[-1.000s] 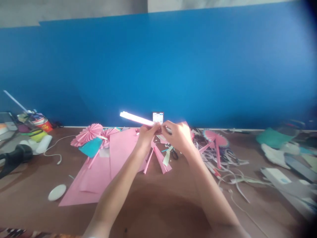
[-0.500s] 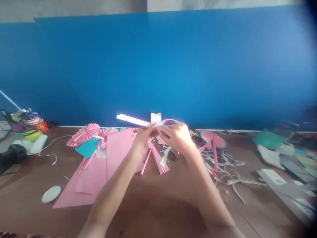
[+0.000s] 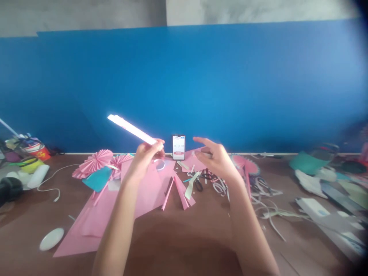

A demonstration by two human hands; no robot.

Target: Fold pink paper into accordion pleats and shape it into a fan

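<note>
My left hand point(image 3: 148, 159) is closed around the lower end of a folded paper strip point(image 3: 132, 130), which slants up to the left and shines almost white. Just below those fingers shows a round, ring-like piece that looks like a tape roll point(image 3: 159, 165); whether the hand holds it or it lies on the paper I cannot tell. Over the pink paper at the right, my right hand point(image 3: 214, 159) is raised with its index finger stretched out and nothing visible in it. Between the hands a phone point(image 3: 178, 147) stands upright with its screen lit.
Pink sheets point(image 3: 100, 226) cover the left of the brown table, with pleated pink fans point(image 3: 96, 163) and a teal piece point(image 3: 97, 179) behind. Folded pink strips point(image 3: 181, 191), scissors point(image 3: 198, 186) and paper scraps lie centrally. A white oval point(image 3: 51, 239) sits front left; cables point(image 3: 273, 211) tangle right.
My hands have come apart: the left moved left with the folded strip, now tilted more steeply, and the right opened and withdrew right. The ring-like piece shifted from the right hand to below the left.
</note>
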